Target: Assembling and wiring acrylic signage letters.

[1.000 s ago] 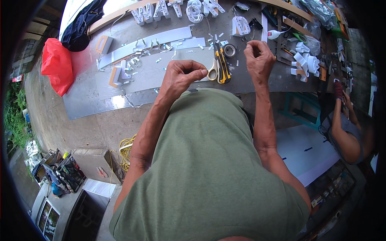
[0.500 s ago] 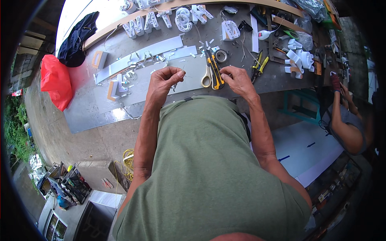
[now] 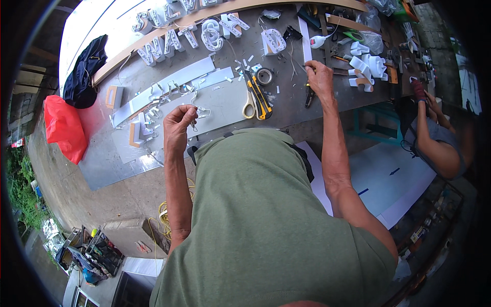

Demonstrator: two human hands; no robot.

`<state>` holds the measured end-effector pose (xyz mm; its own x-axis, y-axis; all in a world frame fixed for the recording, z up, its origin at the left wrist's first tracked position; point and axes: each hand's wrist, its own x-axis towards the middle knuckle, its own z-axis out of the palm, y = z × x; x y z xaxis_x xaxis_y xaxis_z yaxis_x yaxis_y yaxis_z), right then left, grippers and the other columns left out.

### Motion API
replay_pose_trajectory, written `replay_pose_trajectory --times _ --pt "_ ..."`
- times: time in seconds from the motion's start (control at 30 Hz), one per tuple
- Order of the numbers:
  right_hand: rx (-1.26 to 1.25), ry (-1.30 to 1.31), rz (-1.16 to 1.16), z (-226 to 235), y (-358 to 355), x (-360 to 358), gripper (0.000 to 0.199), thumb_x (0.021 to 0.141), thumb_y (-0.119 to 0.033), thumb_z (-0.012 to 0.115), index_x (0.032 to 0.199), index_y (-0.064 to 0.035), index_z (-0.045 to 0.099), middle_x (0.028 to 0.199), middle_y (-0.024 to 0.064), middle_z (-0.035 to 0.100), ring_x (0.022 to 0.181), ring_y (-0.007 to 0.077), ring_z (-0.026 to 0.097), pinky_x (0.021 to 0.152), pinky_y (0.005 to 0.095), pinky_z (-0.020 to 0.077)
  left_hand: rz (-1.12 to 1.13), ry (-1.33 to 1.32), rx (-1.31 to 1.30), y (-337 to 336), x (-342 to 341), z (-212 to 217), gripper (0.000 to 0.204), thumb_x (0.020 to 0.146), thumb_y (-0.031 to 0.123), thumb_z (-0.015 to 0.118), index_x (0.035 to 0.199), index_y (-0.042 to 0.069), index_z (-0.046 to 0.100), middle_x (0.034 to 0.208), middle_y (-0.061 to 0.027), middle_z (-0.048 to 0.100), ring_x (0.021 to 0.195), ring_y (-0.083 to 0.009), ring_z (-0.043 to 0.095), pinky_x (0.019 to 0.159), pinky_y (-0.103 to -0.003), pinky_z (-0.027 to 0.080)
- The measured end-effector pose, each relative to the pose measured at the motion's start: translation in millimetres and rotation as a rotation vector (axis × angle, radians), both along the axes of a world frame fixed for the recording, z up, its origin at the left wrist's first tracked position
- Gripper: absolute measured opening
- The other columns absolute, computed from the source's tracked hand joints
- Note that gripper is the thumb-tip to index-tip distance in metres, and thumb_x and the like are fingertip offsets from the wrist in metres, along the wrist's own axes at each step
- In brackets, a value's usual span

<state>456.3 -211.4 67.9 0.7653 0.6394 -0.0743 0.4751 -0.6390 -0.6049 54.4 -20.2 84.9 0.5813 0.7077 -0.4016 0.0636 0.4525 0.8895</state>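
Note:
My left hand (image 3: 178, 125), over the front edge of the metal table, pinches a thin pale wire (image 3: 203, 111) between thumb and fingers. The wire's looped end sticks out to the right, and its rest is too fine to follow. Farther right, my right hand (image 3: 320, 79) is closed over the handles of yellow-and-black pliers (image 3: 309, 97) lying on the table. Their dark end shows below the hand; most of the handles are hidden. Between my hands lie a yellow-and-black utility knife (image 3: 262, 100), scissors with cream handles (image 3: 249, 108) and a roll of dark tape (image 3: 264, 77).
White channel letters (image 3: 179, 41) stand along the back by a long brown strip (image 3: 153, 35). Flat white strips (image 3: 169, 89) and small white modules lie left. White curved pieces (image 3: 369, 66) lie right. A co-worker (image 3: 434, 138) works at far right, near a teal stool (image 3: 376, 125).
My right hand has reached forward onto the pliers, covering their handles. My left hand has moved left and slightly nearer, still pinching the wire. The whole view has shifted a little.

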Motion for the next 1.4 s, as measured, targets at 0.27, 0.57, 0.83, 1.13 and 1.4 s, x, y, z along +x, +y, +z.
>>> replay_pose_trajectory --times 0.27,0.57,0.83,1.13,1.4 --pt "-0.107 -0.266 0.179 -45.6 46.9 19.4 0.017 0.086 -0.02 0.068 0.097 -0.0103 0.075 0.101 0.0113 0.07 0.098 0.0358 0.068 0.084 0.0479 0.0549 -0.047 -0.024 -0.003 -6.4 33.5 9.7 0.018 0.093 0.016 0.075 0.101 0.0 0.072 0.086 -0.0025 0.069 0.077 -0.0102 0.06 0.072 -0.026 0.047" --pt "0.28 0.62 -0.017 23.4 30.6 -0.2 0.015 0.091 -0.015 0.071 0.095 -0.0002 0.071 0.082 0.0081 0.072 0.062 0.0131 0.064 0.057 0.0273 0.0516 -0.121 -0.236 -0.093 -12.4 47.0 22.4 0.017 0.097 0.015 0.07 0.107 0.002 0.07 0.087 -0.0013 0.068 0.077 -0.0101 0.06 0.073 -0.026 0.046" --pt "0.486 1.075 0.168 91.1 28.2 -110.8 0.014 0.092 -0.011 0.073 0.101 0.0 0.071 0.08 0.0007 0.067 0.065 0.0049 0.059 0.053 0.0186 0.0455 -0.268 -0.156 -0.131 -28.0 94.6 79.5 0.033 0.098 0.025 0.069 0.122 0.002 0.067 0.076 0.007 0.054 0.064 -0.0015 0.037 0.055 -0.019 0.027" --pt "0.341 0.946 0.329 91.4 35.4 -150.0 0.015 0.096 -0.014 0.071 0.101 0.0002 0.071 0.081 -0.002 0.065 0.071 0.0038 0.058 0.062 0.0219 0.0478 -0.174 -0.005 0.144 -40.7 88.8 69.9 0.02 0.091 0.022 0.078 0.095 0.004 0.075 0.073 0.0062 0.065 0.06 0.0008 0.042 0.053 -0.019 0.029" --pt "0.368 0.961 0.355 94.1 34.0 -158.8 0.012 0.096 -0.012 0.069 0.099 -0.0008 0.069 0.077 -0.0015 0.063 0.068 0.0038 0.055 0.059 0.0208 0.0455 -0.217 -0.06 0.219 -38.5 78.5 63.7 0.024 0.09 0.023 0.079 0.094 0.0 0.074 0.071 0.0046 0.063 0.064 -0.0019 0.048 0.056 -0.021 0.036"
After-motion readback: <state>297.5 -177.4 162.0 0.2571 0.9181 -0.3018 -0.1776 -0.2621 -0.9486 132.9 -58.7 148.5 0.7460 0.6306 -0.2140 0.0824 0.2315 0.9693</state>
